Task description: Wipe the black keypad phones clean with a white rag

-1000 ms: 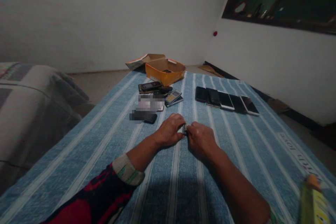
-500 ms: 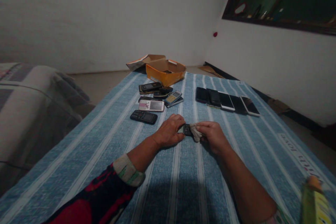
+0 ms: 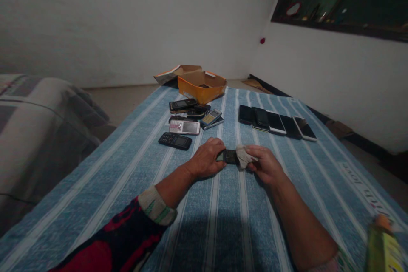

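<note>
A small dark mobile phone [image 3: 230,157] lies on the striped blue cloth, pinned at its left end by my left hand [image 3: 207,158], whose fingers close around it. My right hand [image 3: 264,163] pinches a crumpled pale cloth [image 3: 244,157], which touches the phone's right end. Part of the phone is hidden under the left fingers and the cloth. Beyond my left hand are a black keypad phone [image 3: 175,140] and a white and pink phone [image 3: 184,126]. Behind these, a blue-grey phone [image 3: 211,117] leans on a loose pile of other handsets.
Smartphones [image 3: 276,122] lie in an overlapping row at the right. An open orange cardboard box [image 3: 201,92] stands at the far end of the blue striped cloth [image 3: 127,170]. A bottle with yellow-green contents [image 3: 382,244] is at the lower right corner. A draped covered shape [image 3: 47,136] stands left.
My right hand and the pale cloth have shifted slightly right along the phone, uncovering more of its keypad end. My left hand keeps its hold in place.
</note>
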The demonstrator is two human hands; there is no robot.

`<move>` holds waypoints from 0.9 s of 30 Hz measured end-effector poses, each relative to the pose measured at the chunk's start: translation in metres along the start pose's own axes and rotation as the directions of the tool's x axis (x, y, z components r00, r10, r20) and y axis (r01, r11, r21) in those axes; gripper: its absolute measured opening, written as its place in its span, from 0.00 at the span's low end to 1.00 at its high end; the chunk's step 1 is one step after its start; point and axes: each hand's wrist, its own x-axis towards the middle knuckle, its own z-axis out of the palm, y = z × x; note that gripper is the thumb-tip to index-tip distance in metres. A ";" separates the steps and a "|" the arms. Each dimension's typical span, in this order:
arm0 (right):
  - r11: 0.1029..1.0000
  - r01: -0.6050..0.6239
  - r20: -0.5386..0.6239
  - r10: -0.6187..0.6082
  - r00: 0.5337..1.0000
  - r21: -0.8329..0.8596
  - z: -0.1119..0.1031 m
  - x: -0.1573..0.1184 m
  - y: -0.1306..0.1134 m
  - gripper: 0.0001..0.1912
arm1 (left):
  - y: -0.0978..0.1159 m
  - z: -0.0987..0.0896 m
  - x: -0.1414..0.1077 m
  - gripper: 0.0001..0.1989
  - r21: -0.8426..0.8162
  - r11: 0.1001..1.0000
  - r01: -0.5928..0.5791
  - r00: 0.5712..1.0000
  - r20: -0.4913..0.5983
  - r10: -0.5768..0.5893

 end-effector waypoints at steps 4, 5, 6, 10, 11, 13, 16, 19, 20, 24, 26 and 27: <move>0.996 -0.029 0.000 0.030 1.000 0.089 -0.005 0.001 0.002 0.09 | 0.002 -0.001 0.000 0.09 -0.001 1.000 0.000 1.000 -0.007 0.000; 0.993 -0.036 0.001 0.036 0.999 0.114 -0.007 0.001 0.002 0.09 | 0.002 0.000 0.000 0.09 -0.001 1.000 0.000 1.000 -0.007 0.000; 0.990 -0.038 0.003 0.038 0.999 0.134 -0.008 0.002 0.003 0.09 | 0.002 0.000 0.000 0.09 0.000 1.000 0.000 1.000 -0.007 0.000; 0.983 -0.015 0.073 0.002 0.997 0.185 -0.013 0.003 0.005 0.09 | 0.003 0.001 -0.001 0.10 0.013 1.000 0.008 1.000 -0.013 -0.008; 0.982 -0.014 0.101 -0.005 0.995 0.189 -0.013 0.003 0.006 0.09 | 0.003 0.001 -0.001 0.10 0.014 1.000 0.010 1.000 -0.015 -0.010; 0.981 -0.019 0.123 -0.005 0.992 0.191 -0.013 0.003 0.005 0.08 | 0.003 0.002 -0.001 0.10 0.015 1.000 0.015 1.000 -0.021 -0.015; 0.987 -0.032 0.073 0.020 0.997 0.156 -0.010 0.001 0.003 0.09 | 0.002 0.002 -0.001 0.09 0.012 1.000 0.019 1.000 -0.025 -0.019; 0.998 -0.011 0.011 0.010 1.000 0.069 -0.007 -0.001 0.001 0.10 | 0.001 0.003 0.000 0.09 0.008 1.000 0.020 1.000 -0.023 -0.020; 0.999 0.013 0.000 -0.013 1.000 0.044 -0.006 -0.001 0.001 0.10 | 0.000 0.004 0.000 0.09 0.008 1.000 0.022 0.999 -0.024 -0.021; 0.995 0.102 -0.010 -0.102 0.995 -0.006 -0.003 0.000 0.002 0.10 | 0.001 0.004 0.000 0.09 0.007 1.000 0.027 0.999 -0.024 -0.026; 0.992 0.122 -0.036 -0.124 0.992 -0.042 -0.002 0.001 0.003 0.11 | 0.001 0.003 0.000 0.09 0.006 1.000 0.027 0.999 -0.021 -0.027; 0.989 0.132 -0.056 -0.136 0.989 -0.070 -0.002 0.001 0.004 0.11 | 0.001 0.003 0.000 0.09 0.005 1.000 0.028 0.999 -0.019 -0.028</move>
